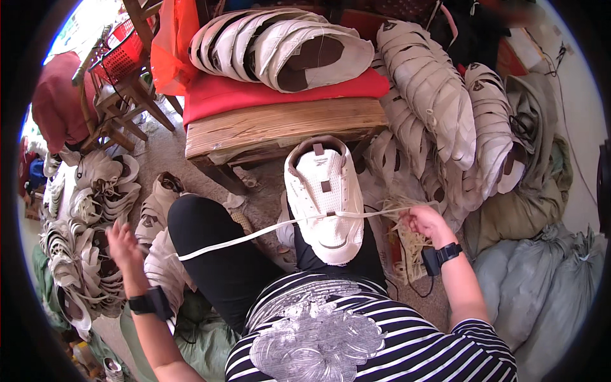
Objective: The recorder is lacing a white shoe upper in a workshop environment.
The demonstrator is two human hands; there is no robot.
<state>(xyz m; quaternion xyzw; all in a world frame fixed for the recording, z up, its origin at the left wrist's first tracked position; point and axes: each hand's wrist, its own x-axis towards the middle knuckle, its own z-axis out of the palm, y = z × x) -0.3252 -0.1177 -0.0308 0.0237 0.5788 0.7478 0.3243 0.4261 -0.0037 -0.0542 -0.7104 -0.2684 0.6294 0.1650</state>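
Note:
A white shoe upper (325,184) with a brown collar lies across my lap, toe toward me. A long cream shoelace (248,237) is threaded through the toe end of its lacing area and stretches out to both sides. At the right, my right hand (425,224) has its fingers closed at the lace's right part. My left hand (125,245) is raised at the left, fingers apart, away from the lace's left end, which hangs over my left knee. No object shows in that hand.
Ahead stands a wooden bench (280,124) with a red cloth (223,95) and a row of nested shoe uppers (280,48). More stacked uppers (426,89) lean at the right, others (83,235) lie on the left floor. Grey sacks (541,286) and a bundle of laces (414,245) are at right.

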